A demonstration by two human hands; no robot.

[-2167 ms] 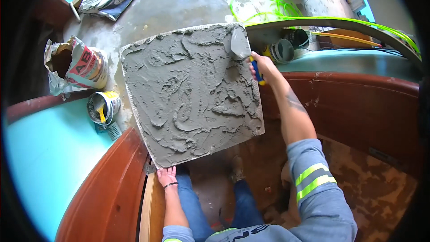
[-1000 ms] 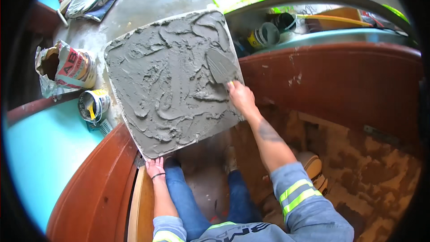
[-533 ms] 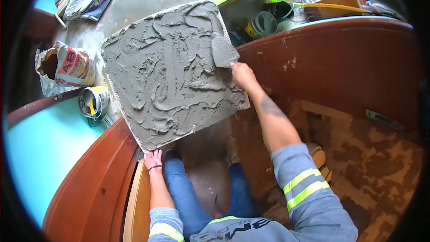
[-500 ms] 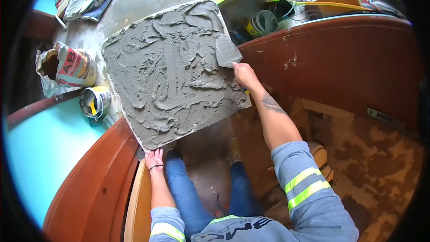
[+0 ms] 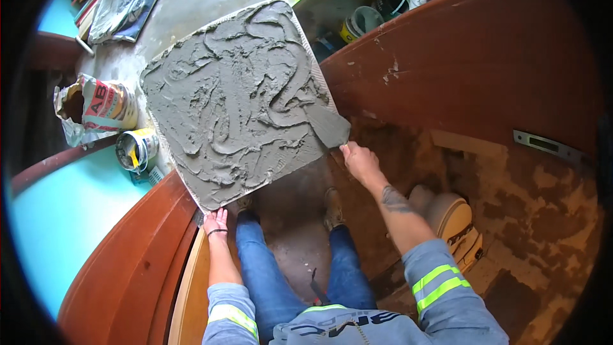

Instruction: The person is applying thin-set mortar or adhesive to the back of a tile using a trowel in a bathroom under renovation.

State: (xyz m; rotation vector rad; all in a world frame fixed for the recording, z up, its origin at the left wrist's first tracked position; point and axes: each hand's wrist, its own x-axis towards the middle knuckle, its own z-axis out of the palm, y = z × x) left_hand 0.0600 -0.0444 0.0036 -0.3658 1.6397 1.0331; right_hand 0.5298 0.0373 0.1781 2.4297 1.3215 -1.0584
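A large square tile point(image 5: 236, 105) is coated with ridged grey mortar, its pale edges showing. My right hand point(image 5: 361, 163) grips a trowel by its handle, and the broad blade point(image 5: 329, 126) lies over the mortar at the tile's lower right edge. At the near left corner of the tile, my left hand point(image 5: 216, 222) touches the edge, palm upward with fingers stretched out.
Left of the tile are a torn bag point(image 5: 86, 105) and a bucket point(image 5: 134, 150). Behind it lies a folded plastic bag point(image 5: 121, 13). More buckets point(image 5: 364, 22) sit behind the curved brown wooden panel point(image 5: 485, 70). A tan padded object point(image 5: 447, 217) lies below right.
My right hand and trowel have moved down from the upper right corner to the lower right edge, the blade working across the mortar. The view has shifted slightly; my left hand stays at the corner.
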